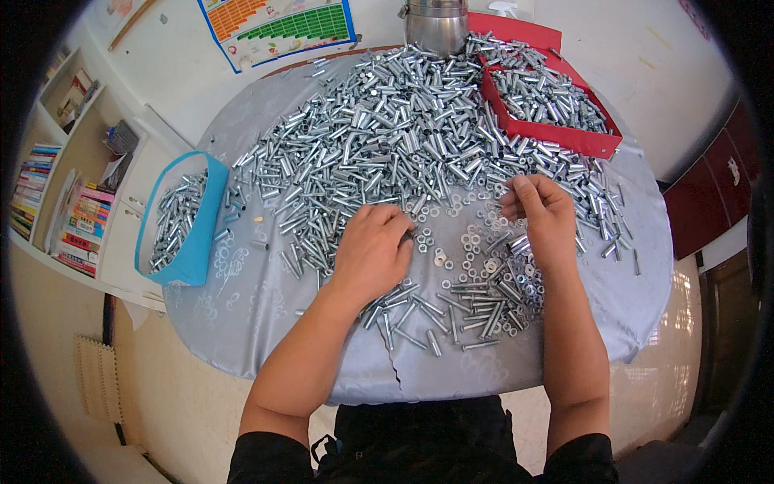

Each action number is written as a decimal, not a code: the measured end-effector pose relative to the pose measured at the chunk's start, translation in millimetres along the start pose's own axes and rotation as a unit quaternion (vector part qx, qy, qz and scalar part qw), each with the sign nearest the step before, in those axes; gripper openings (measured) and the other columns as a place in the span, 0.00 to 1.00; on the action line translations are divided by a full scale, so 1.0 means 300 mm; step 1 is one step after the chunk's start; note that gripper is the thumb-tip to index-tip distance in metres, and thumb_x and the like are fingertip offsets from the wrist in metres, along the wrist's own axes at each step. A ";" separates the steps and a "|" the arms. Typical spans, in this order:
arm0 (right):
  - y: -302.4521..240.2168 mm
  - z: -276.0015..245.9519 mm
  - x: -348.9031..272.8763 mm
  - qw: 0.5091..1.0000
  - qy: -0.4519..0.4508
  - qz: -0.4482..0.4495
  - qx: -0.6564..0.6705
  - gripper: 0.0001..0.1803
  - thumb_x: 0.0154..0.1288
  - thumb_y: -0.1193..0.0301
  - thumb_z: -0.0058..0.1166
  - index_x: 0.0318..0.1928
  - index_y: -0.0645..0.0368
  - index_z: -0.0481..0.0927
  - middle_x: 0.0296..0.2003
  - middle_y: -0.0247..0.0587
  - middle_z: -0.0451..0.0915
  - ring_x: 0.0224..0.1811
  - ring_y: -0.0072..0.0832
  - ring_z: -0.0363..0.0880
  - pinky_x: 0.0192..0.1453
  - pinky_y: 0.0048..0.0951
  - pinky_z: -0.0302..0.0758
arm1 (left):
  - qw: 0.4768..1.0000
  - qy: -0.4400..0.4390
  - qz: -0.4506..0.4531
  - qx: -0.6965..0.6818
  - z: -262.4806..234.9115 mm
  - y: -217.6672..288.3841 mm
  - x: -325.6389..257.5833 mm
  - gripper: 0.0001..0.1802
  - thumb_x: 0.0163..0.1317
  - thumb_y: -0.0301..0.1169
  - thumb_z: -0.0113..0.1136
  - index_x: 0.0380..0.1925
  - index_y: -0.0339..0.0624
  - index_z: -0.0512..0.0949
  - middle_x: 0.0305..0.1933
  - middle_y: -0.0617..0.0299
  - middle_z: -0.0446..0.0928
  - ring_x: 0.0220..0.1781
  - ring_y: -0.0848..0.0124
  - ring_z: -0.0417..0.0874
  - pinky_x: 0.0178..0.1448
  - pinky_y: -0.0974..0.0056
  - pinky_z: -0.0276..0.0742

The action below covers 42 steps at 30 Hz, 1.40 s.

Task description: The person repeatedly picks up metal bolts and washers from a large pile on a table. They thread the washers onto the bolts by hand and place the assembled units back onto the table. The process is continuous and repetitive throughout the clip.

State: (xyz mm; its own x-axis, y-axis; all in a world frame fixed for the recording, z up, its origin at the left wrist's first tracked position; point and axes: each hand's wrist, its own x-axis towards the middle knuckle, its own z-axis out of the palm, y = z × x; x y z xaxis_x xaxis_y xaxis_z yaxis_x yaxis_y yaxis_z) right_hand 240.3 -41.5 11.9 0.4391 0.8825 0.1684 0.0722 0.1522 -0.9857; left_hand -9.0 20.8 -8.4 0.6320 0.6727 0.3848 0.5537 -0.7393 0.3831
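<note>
A large heap of silver bolts and metal sleeves [387, 129] spreads over the table. At the heap's near edge, my left hand [371, 252] has its fingers curled inward; something dark and small may be at its fingertips, but I cannot make it out. Farther right, my right hand [544, 214] is raised with thumb and fingers pinched together, and whatever is between them is too small to name. Loose nuts [424, 239] lie beside the left fingers. Washers and nuts [472, 242] are scattered between both hands, and a smaller group of bolts [484, 306] lies nearer me.
A blue fabric bin [211, 234] with metal parts stands at the table's left. A red box [556, 139] full of bolts sits at the back right, beside a steel canister [435, 31]. The grey tablecloth [266, 323] has a tear [393, 363] near me. Bookshelves [52, 169] stand left.
</note>
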 end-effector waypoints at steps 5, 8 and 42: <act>-0.022 -0.047 0.007 0.990 -0.061 0.035 -0.121 0.10 0.66 0.69 0.56 0.38 0.65 0.82 0.28 0.39 0.83 0.28 0.25 0.80 0.34 0.25 0.76 | 1.000 0.024 0.006 0.011 0.017 0.006 0.001 0.09 0.52 0.27 0.62 0.35 0.41 0.79 0.43 0.57 0.75 0.48 0.55 0.74 0.56 0.56 0.70; -0.060 -0.095 -0.020 0.913 -0.155 -0.074 -0.369 0.09 0.59 0.72 0.59 0.39 0.62 0.83 0.32 0.43 0.83 0.32 0.35 0.81 0.38 0.31 0.77 | 1.000 0.016 0.002 0.023 0.009 0.002 -0.007 0.08 0.53 0.29 0.64 0.34 0.41 0.79 0.43 0.57 0.76 0.49 0.55 0.74 0.54 0.56 0.71; -0.013 0.055 -0.049 0.983 -0.172 0.059 0.020 0.07 0.68 0.74 0.53 0.43 0.64 0.76 0.32 0.38 0.81 0.29 0.23 0.80 0.35 0.23 0.76 | 0.689 0.075 -0.214 -0.688 0.013 0.048 -0.020 0.07 0.65 0.20 0.53 0.42 0.32 0.76 0.40 0.53 0.81 0.40 0.66 0.86 0.50 0.60 0.84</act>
State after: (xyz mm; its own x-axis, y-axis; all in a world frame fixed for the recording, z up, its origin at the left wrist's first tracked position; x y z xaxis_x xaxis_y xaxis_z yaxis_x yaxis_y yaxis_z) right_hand 218.8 -47.7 13.2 0.1125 0.9924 0.0507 0.0008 0.0509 -0.9987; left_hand -2.7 6.1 -8.5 0.4502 0.8924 0.0320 -0.4320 0.1863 0.8824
